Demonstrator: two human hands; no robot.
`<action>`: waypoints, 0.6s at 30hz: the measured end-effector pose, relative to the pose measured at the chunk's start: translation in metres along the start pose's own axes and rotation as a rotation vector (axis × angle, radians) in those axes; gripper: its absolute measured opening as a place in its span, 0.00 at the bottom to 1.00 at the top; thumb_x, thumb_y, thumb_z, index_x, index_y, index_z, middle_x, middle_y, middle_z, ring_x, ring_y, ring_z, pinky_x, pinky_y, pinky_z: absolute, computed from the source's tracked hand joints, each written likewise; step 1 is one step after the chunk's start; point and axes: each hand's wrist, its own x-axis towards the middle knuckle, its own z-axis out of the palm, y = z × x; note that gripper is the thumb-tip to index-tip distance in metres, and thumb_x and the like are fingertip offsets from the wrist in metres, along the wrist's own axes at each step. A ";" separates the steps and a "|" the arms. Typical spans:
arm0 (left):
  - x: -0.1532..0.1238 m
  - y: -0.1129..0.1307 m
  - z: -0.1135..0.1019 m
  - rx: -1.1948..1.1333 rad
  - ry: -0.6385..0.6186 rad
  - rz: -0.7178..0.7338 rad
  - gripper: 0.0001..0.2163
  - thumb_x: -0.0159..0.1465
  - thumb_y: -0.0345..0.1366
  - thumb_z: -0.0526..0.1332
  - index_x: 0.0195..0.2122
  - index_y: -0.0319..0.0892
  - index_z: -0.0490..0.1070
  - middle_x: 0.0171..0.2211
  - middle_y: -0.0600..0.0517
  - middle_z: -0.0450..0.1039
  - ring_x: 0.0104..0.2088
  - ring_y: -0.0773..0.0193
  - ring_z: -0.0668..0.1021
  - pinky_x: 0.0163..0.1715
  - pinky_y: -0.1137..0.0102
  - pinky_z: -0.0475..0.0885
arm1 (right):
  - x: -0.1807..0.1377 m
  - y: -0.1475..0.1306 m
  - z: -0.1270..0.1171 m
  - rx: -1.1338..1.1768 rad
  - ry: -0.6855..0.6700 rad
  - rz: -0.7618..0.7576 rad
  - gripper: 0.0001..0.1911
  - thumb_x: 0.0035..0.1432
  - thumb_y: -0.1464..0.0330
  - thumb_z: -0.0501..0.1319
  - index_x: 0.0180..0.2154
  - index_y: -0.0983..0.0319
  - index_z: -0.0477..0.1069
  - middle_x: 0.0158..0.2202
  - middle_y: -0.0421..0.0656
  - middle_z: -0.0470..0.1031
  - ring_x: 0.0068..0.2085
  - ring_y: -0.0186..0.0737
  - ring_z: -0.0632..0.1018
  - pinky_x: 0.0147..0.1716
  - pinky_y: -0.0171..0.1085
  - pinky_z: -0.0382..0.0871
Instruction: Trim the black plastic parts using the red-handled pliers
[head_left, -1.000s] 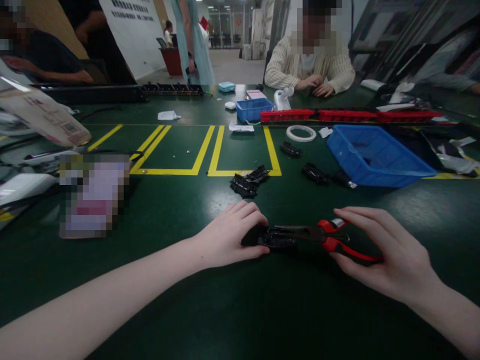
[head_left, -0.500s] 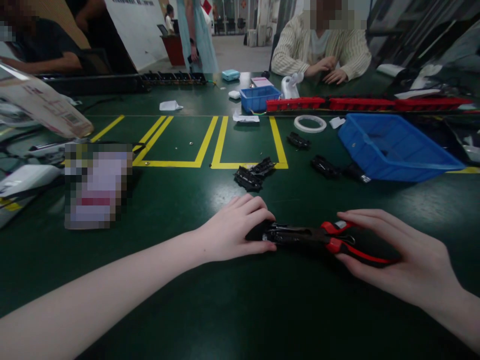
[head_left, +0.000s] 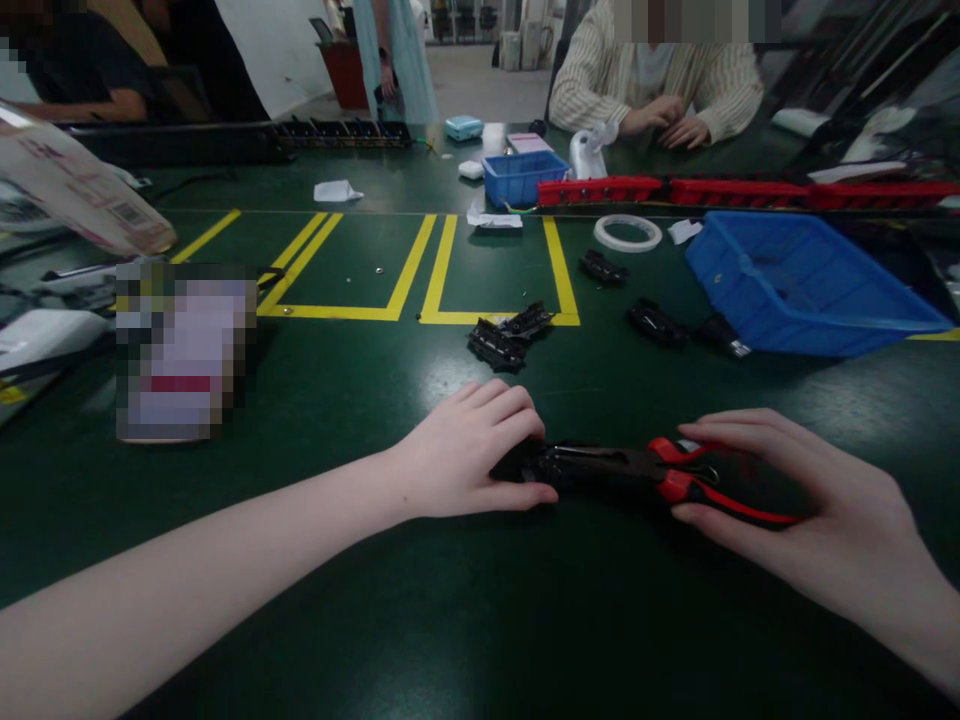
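Observation:
My left hand [head_left: 472, 450] is closed over a small black plastic part [head_left: 525, 464] and presses it onto the green table [head_left: 360, 600]. My right hand [head_left: 810, 510] grips the red handles of a pair of pliers [head_left: 660, 475]. The dark jaws of the pliers reach left to the black part under my left fingers. Most of the part is hidden by my fingers and the jaws.
More black parts [head_left: 506, 340] lie beyond my hands, with two others [head_left: 656, 322] near a blue bin [head_left: 802, 285]. A tape roll [head_left: 627, 232], a small blue tray [head_left: 523, 176] and red strips [head_left: 735, 190] sit farther back. Another person's hands [head_left: 667, 122] rest across the table. Clutter fills the left edge.
Both hands kept their grip on the part and the pliers. The view tilted up and shifted slightly, so the table items sit lower and a bit to the right.

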 end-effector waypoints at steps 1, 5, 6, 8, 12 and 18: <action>0.000 0.000 0.000 0.007 -0.006 0.000 0.19 0.61 0.53 0.58 0.40 0.40 0.68 0.40 0.49 0.68 0.40 0.59 0.69 0.37 0.67 0.63 | 0.000 0.000 0.000 0.008 -0.005 0.011 0.19 0.53 0.56 0.62 0.46 0.53 0.67 0.42 0.44 0.74 0.39 0.46 0.78 0.32 0.43 0.78; 0.000 -0.001 0.000 0.006 -0.006 0.010 0.19 0.60 0.53 0.59 0.39 0.40 0.68 0.40 0.49 0.68 0.40 0.59 0.69 0.37 0.67 0.63 | 0.000 -0.002 -0.003 0.042 -0.026 0.013 0.19 0.53 0.55 0.62 0.45 0.54 0.68 0.41 0.43 0.74 0.38 0.44 0.78 0.32 0.42 0.78; 0.000 -0.001 0.000 0.002 -0.004 0.015 0.19 0.60 0.53 0.59 0.39 0.40 0.68 0.40 0.50 0.68 0.40 0.59 0.68 0.37 0.67 0.63 | 0.000 -0.002 -0.003 0.042 -0.035 0.006 0.19 0.53 0.55 0.62 0.45 0.55 0.68 0.41 0.43 0.74 0.38 0.44 0.78 0.31 0.41 0.78; 0.000 -0.001 0.000 -0.006 -0.003 0.021 0.19 0.60 0.52 0.59 0.39 0.40 0.68 0.40 0.50 0.68 0.40 0.59 0.68 0.37 0.67 0.63 | 0.000 -0.004 -0.003 0.039 -0.042 -0.001 0.19 0.53 0.55 0.62 0.46 0.54 0.68 0.41 0.44 0.74 0.38 0.45 0.78 0.31 0.42 0.78; 0.000 -0.001 -0.001 -0.012 -0.013 0.022 0.18 0.61 0.52 0.59 0.39 0.40 0.68 0.40 0.50 0.68 0.41 0.59 0.68 0.37 0.68 0.63 | 0.000 -0.004 0.000 0.046 -0.040 -0.009 0.19 0.54 0.56 0.62 0.47 0.53 0.68 0.42 0.44 0.74 0.39 0.46 0.78 0.34 0.43 0.78; 0.000 -0.001 -0.001 -0.012 -0.019 0.018 0.18 0.61 0.52 0.58 0.39 0.41 0.69 0.41 0.50 0.68 0.41 0.59 0.68 0.37 0.67 0.63 | 0.001 -0.004 0.002 0.048 -0.054 -0.030 0.19 0.53 0.58 0.63 0.47 0.54 0.68 0.42 0.44 0.74 0.40 0.45 0.78 0.35 0.43 0.78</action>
